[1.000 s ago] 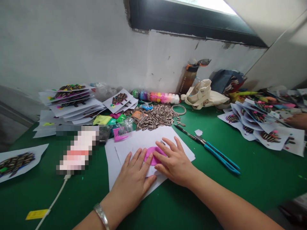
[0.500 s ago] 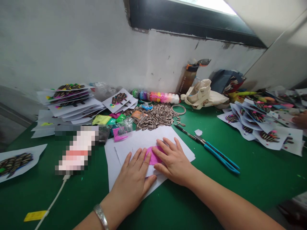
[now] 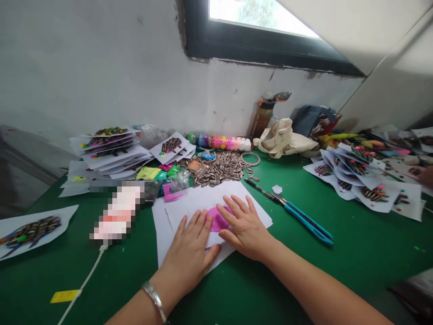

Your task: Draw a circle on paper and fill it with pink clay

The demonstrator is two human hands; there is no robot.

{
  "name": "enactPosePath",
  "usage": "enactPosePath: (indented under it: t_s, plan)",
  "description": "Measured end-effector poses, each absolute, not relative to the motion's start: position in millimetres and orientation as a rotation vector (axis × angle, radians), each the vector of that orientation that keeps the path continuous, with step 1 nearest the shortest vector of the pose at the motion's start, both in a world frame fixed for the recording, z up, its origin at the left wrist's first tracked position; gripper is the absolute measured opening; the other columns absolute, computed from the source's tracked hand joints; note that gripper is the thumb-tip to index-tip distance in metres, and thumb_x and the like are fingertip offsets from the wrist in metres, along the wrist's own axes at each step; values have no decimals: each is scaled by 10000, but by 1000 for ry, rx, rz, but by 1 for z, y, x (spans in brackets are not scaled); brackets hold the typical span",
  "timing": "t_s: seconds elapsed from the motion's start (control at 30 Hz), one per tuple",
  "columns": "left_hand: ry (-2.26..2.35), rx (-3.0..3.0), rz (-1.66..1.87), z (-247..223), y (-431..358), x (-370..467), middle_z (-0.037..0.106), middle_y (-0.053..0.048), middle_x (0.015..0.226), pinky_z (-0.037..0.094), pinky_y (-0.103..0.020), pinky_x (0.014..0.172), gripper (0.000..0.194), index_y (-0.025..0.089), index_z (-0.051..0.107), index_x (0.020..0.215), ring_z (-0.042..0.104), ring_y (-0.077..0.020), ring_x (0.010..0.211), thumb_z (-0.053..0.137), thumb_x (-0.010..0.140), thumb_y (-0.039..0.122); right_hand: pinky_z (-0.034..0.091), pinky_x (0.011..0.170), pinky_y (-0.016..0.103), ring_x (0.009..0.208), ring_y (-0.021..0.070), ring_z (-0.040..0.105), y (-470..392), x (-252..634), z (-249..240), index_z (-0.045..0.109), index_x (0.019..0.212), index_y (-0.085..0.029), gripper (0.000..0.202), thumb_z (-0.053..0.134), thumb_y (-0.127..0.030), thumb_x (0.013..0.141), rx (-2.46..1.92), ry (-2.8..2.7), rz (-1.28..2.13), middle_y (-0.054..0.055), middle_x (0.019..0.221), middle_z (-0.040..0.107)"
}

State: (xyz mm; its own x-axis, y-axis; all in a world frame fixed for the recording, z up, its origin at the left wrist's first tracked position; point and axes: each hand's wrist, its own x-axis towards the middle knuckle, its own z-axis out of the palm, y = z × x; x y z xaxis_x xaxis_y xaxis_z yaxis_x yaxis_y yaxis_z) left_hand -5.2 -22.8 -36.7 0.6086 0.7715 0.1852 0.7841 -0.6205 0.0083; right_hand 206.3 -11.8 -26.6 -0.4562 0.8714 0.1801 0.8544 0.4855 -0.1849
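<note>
A flat magenta patch of modelling clay (image 3: 218,221) lies on white paper (image 3: 194,198) in front of me. My left hand (image 3: 191,248) rests flat on the paper, fingers spread, with its fingertips at the patch's left edge. From the right, my right hand (image 3: 245,228) lies over the patch's right side, its fingers apart and touching the clay. Part of the patch is hidden under the fingers. Just behind the paper is a small clear bag with magenta clay (image 3: 173,192), beside a heap of striped sunflower seeds (image 3: 221,169).
Right of the paper lie a blue cutter (image 3: 309,223) and a black pen (image 3: 259,189). Stacks of seed pictures stand at left (image 3: 115,160) and right (image 3: 355,171). A tape roll (image 3: 250,158), cloth bag (image 3: 284,139) and bottle (image 3: 262,117) sit behind. A person's hand (image 3: 426,176) shows at far right.
The camera view has shifted slightly, tilting up and to the left. Both hands stay on the paper and clay, with only a slight change in finger position.
</note>
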Motion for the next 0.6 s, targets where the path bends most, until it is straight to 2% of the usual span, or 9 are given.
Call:
enactPosePath:
  t_s: [0.2, 0.4, 0.6]
  plan:
    - [-1353, -2756, -266, -35, -22, -4, 415, -133, 1476, 318, -540, 1084, 585, 137, 426, 1406, 373, -318, 1361, 396, 948, 499, 78, 1109, 630, 1402, 345, 229, -16, 209, -26, 490, 1368, -265, 531, 374, -559, 941, -1419, -2502, 126, 99, 1524, 334]
    - [-1355, -2750, -341, -39, -24, -6, 371, -137, 1501, 325, -526, 1096, 683, 115, 226, 1490, 337, -298, 1384, 387, 950, 502, 74, 1107, 640, 1401, 346, 228, -16, 209, -24, 448, 1401, -278, 562, 427, -567, 919, -1306, -2548, 84, 104, 1520, 340]
    - [-1413, -2797, -444, -39, -25, -9, 301, -165, 1532, 335, -533, 1100, 748, 158, 108, 1515, 282, -307, 1406, 440, 935, 493, 87, 1099, 651, 1405, 343, 222, -16, 208, -22, 392, 1434, -301, 572, 400, -569, 929, -1285, -2577, 126, 105, 1530, 317]
